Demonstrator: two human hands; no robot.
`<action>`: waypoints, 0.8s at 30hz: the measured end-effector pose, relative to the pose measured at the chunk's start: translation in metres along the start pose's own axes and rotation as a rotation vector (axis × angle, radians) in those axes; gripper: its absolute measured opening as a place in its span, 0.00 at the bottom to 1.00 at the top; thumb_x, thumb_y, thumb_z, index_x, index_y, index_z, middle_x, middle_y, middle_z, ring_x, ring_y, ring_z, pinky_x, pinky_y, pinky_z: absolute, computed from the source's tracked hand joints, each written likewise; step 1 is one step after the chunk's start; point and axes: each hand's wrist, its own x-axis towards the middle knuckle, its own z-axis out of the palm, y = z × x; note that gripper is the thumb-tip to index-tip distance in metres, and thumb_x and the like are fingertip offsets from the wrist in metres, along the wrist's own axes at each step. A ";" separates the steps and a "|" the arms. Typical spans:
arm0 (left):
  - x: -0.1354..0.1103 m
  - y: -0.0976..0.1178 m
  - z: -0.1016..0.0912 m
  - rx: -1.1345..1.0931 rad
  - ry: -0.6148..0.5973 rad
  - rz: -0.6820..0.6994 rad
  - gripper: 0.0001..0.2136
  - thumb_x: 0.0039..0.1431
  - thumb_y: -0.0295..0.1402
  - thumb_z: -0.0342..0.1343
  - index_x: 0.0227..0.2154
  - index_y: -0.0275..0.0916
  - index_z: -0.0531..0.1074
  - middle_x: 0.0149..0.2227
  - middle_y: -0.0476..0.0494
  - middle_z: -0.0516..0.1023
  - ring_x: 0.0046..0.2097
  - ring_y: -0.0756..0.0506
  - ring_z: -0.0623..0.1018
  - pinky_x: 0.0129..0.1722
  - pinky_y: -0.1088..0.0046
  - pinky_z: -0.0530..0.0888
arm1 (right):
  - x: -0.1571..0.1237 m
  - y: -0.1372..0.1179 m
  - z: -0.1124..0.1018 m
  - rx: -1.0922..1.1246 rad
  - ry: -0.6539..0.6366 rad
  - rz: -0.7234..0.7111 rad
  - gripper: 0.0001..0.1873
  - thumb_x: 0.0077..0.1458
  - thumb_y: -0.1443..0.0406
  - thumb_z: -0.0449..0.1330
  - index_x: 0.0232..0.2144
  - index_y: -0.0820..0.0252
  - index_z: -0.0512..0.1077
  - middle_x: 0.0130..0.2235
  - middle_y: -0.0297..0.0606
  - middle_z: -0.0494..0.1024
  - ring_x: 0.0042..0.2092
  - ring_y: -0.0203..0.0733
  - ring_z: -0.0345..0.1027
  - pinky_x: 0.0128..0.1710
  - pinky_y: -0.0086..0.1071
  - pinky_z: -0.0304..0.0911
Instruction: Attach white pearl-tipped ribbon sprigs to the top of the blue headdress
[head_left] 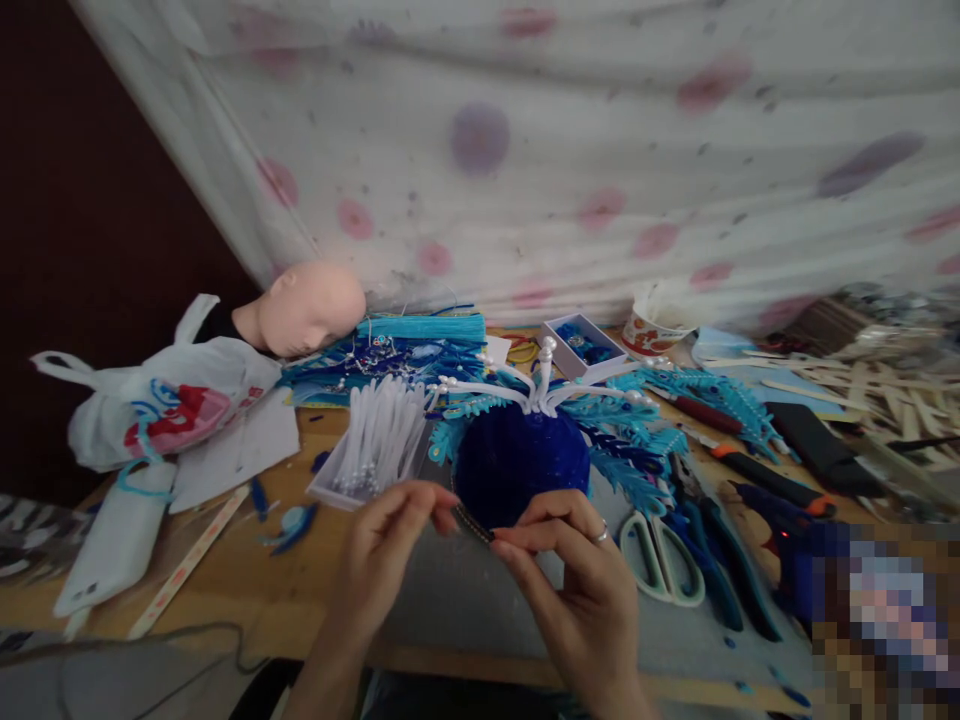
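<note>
A thin beaded chain [474, 524] runs between my two hands, in front of a dark blue, fuzzy round piece [517, 460]. My right hand [574, 570] pinches one end between thumb and fingertips. Closed at the fingertips and slightly blurred, my left hand [397, 545] holds the other end. White stems with pearl tips [541, 385] rise from the top of the round piece. Turquoise leaf-like sprays [630, 475] spread from its sides. It rests on a grey mat [465, 610].
Left of my hands stands a box of white pearl-tipped stems [379, 440]. Scissors [660, 560], pliers [720, 550] and a blue glue gun [787, 555] lie to the right. Behind are a mannequin head [311, 305], a plastic bag [180, 400] and a small white box [585, 350].
</note>
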 end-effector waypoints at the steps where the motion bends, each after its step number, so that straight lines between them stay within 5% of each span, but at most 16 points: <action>1: 0.008 -0.003 -0.005 0.117 0.109 0.043 0.12 0.64 0.43 0.54 0.36 0.43 0.80 0.31 0.46 0.82 0.35 0.44 0.80 0.39 0.67 0.76 | -0.002 0.001 -0.001 -0.016 -0.004 -0.003 0.06 0.58 0.71 0.64 0.30 0.56 0.76 0.31 0.32 0.72 0.32 0.35 0.69 0.32 0.28 0.65; 3: 0.027 -0.011 -0.012 0.381 0.284 0.165 0.14 0.62 0.42 0.55 0.43 0.42 0.79 0.40 0.42 0.82 0.40 0.42 0.80 0.44 0.64 0.76 | -0.006 0.002 -0.002 -0.012 -0.022 -0.012 0.09 0.58 0.69 0.64 0.26 0.57 0.71 0.30 0.31 0.72 0.31 0.34 0.68 0.32 0.27 0.64; 6: 0.054 -0.022 -0.015 0.724 0.336 0.231 0.17 0.58 0.42 0.55 0.44 0.38 0.79 0.41 0.37 0.80 0.41 0.38 0.79 0.45 0.59 0.75 | -0.013 0.003 -0.004 0.040 -0.053 -0.008 0.15 0.62 0.68 0.59 0.24 0.57 0.61 0.28 0.30 0.70 0.30 0.33 0.66 0.30 0.26 0.61; 12: 0.066 -0.029 -0.019 0.774 0.384 0.230 0.09 0.55 0.37 0.54 0.28 0.41 0.78 0.32 0.40 0.80 0.38 0.38 0.79 0.42 0.61 0.74 | -0.019 0.004 -0.010 0.035 -0.091 0.008 0.16 0.65 0.72 0.54 0.24 0.56 0.59 0.25 0.29 0.67 0.27 0.32 0.63 0.27 0.25 0.58; 17: 0.035 -0.001 -0.036 0.574 0.586 0.242 0.10 0.57 0.41 0.56 0.36 0.41 0.75 0.34 0.44 0.81 0.36 0.42 0.80 0.40 0.64 0.76 | -0.020 -0.001 -0.010 0.041 -0.061 -0.012 0.16 0.64 0.72 0.54 0.24 0.57 0.60 0.25 0.29 0.68 0.27 0.31 0.64 0.27 0.24 0.59; 20: 0.000 0.024 -0.036 0.300 0.665 0.297 0.12 0.55 0.40 0.61 0.41 0.43 0.74 0.42 0.44 0.82 0.42 0.42 0.82 0.43 0.66 0.78 | -0.019 -0.007 -0.006 0.016 -0.025 -0.067 0.06 0.63 0.70 0.56 0.33 0.56 0.69 0.35 0.35 0.76 0.37 0.36 0.73 0.37 0.26 0.67; 21: -0.012 0.030 -0.034 0.251 0.624 0.277 0.14 0.56 0.40 0.62 0.44 0.45 0.74 0.42 0.45 0.82 0.42 0.43 0.82 0.42 0.67 0.80 | -0.019 -0.008 -0.005 -0.001 -0.039 -0.078 0.05 0.63 0.68 0.58 0.41 0.55 0.72 0.42 0.39 0.78 0.44 0.39 0.74 0.43 0.29 0.69; 24: -0.044 0.037 -0.022 0.165 0.378 0.236 0.17 0.58 0.41 0.61 0.50 0.49 0.73 0.37 0.46 0.84 0.33 0.44 0.83 0.34 0.68 0.83 | -0.026 -0.012 0.001 0.000 -0.166 -0.055 0.26 0.61 0.61 0.63 0.60 0.54 0.64 0.59 0.47 0.73 0.59 0.48 0.68 0.57 0.39 0.66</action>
